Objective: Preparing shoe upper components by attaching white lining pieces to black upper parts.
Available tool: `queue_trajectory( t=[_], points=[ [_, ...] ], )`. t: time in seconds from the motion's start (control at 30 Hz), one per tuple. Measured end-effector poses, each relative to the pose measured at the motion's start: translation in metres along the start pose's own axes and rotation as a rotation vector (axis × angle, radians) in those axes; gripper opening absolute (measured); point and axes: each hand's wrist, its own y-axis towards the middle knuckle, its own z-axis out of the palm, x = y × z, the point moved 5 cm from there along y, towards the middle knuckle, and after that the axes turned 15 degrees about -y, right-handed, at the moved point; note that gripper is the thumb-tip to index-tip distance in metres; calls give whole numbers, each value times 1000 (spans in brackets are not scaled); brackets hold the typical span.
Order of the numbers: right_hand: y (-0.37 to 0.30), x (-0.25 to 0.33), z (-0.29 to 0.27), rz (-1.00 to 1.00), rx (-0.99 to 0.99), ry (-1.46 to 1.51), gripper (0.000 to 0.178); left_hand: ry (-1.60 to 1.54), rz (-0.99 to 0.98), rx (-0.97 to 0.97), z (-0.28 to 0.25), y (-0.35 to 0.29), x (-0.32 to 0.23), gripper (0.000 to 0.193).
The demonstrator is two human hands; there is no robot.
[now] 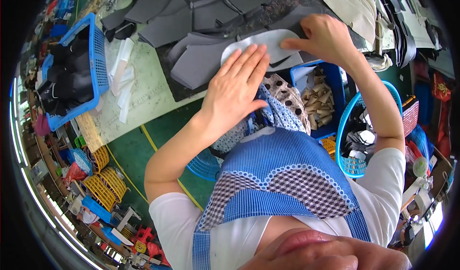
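A light grey, rounded flat piece point(274, 39) lies over dark grey cut pieces on the near edge of the table. My left hand point(237, 80) rests flat on its left part, fingers stretched out and thumb apart. At its right end is my right hand point(328, 37), with the thumb laid on the piece and the other fingers curled in beside its edge. Those curled fingertips are partly hidden. Around and beyond my hands spread several dark grey cut pieces point(165, 23), lying close together on a dark worn board point(184, 95).
A blue basket point(99, 61) of black pieces stands at the left, beside white strips point(123, 59). Cream pieces point(352, 9) are stacked at the far right. Below the table's edge are a blue bin point(339, 90) of small tan pieces and a light-blue basket point(339, 145).
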Motion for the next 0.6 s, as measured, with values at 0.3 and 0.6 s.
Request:
queue_trajectory(
  t=[0.3,0.6],
  points=[
    [-13,-57,25,22,-442,838,32,-37,-317,178,-68,49,123,51],
    [-40,-139,50,281,-841,-30,46,190,-170,-316,-110,72,93,33]
  ],
)
